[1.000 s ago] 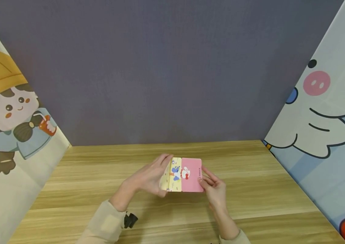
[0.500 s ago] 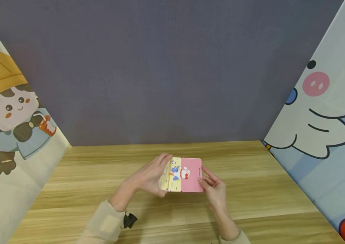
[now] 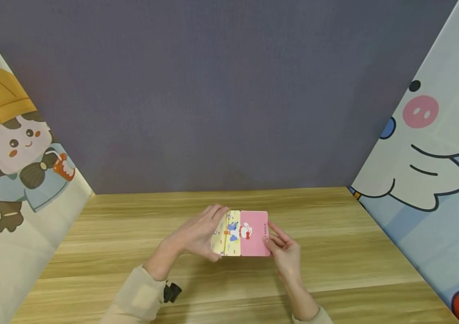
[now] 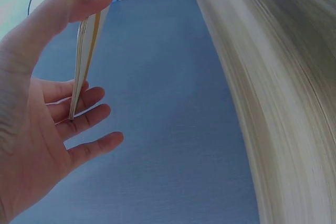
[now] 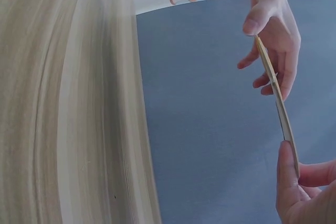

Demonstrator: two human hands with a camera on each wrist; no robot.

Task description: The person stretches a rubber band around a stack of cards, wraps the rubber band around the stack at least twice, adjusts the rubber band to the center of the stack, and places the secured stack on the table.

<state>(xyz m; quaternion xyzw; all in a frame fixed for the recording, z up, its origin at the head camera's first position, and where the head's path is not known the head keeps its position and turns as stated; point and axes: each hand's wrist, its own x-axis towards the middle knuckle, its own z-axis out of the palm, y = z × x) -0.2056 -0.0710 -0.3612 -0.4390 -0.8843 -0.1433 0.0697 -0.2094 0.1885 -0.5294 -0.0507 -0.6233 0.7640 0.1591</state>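
A small thin booklet (image 3: 255, 233), pink on the right and yellow on the left with a cartoon rabbit and a blue figure, is held up over the table in the head view. My left hand (image 3: 197, 232) grips its left end, thumb at the near edge and fingers at the far edge. With thumb and fingers, my right hand (image 3: 286, 253) pinches the right edge. Both wrist views show the booklet (image 5: 275, 88) edge-on, with thin layers along its side. In the left wrist view my left hand (image 4: 47, 124) has its fingers spread around the end.
The wood-grain table (image 3: 359, 261) lies under both hands. Behind it stands a dark grey-blue panel (image 3: 221, 99). Cartoon-printed side panels rise at the left (image 3: 14, 252) and right (image 3: 448, 202). A black strap piece (image 3: 171, 292) sits by the left cuff.
The booklet has shifted very slightly toward the near side, and its left yellow part shows a little more. Both hands keep their hold, almost still.
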